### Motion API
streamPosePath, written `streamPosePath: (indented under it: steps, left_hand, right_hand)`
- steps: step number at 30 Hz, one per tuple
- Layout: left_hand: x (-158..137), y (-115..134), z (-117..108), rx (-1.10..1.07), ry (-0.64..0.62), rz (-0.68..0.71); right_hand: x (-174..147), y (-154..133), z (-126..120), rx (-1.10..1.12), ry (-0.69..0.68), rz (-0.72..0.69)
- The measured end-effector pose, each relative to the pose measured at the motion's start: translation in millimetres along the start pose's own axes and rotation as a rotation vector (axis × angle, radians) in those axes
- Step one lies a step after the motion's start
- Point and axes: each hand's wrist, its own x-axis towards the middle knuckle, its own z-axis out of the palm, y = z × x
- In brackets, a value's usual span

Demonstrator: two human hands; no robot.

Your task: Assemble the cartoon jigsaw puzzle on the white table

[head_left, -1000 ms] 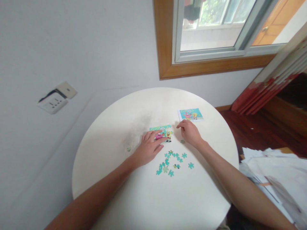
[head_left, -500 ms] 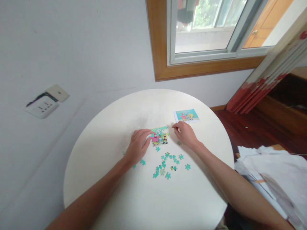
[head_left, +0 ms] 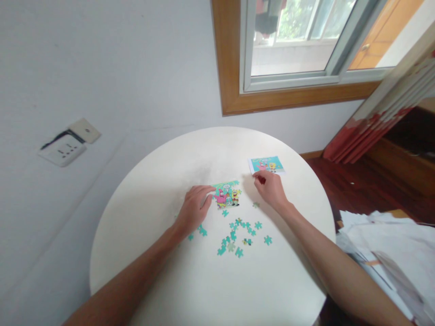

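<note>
1. Lower centre of the frame: a white table [head_left: 204,290] with a rounded far edge is seen. Loose papers [head_left: 401,244] are heaped at lower right, beyond its edge.
2. Just below centre: loose puzzle pieces [head_left: 233,236], mostly turquoise, are scattered in a rough ring, some touching. One stray piece [head_left: 268,240] is set apart to the right. A few turquoise pieces [head_left: 202,231] are partly hidden by the left forearm.
3. Centre: the left hand [head_left: 194,208] is laid palm down at the left edge of the joined puzzle. Its grip is spread, thumb parted from fingers; whether the puzzle is touched cannot be told.
4. Centre: the joined puzzle [head_left: 227,195] is laid flat between the hands, pink and yellow cartoon figures shown. A single turquoise piece [head_left: 224,213] is found just below it.
5. Right of centre: the right hand [head_left: 270,186] is held with fingers curled toward the thumb. Whether anything is pinched in this grip cannot be told. A dull green piece [head_left: 256,205] is seen below it.
6. Beyond the right hand: a picture card [head_left: 273,162] is partly covered by it.
7. Upper right: a wood-framed window [head_left: 292,59]; far left, a wall socket [head_left: 64,150].
</note>
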Motion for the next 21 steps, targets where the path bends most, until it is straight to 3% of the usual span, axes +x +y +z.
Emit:
streamPosePath:
  steps: [5,21]
  left_hand:
    - [-0.8,-4.4,-1.3,-0.029,0.011,-0.027]
    - [-1.5,-3.2,-11.0,-0.066,-0.004,-0.066]
  right_hand:
    - [2.5,0.9,-4.1,0.015,0.006,0.050]
    - [-2.5,0.1,-3.6,0.052,-0.011,0.018]
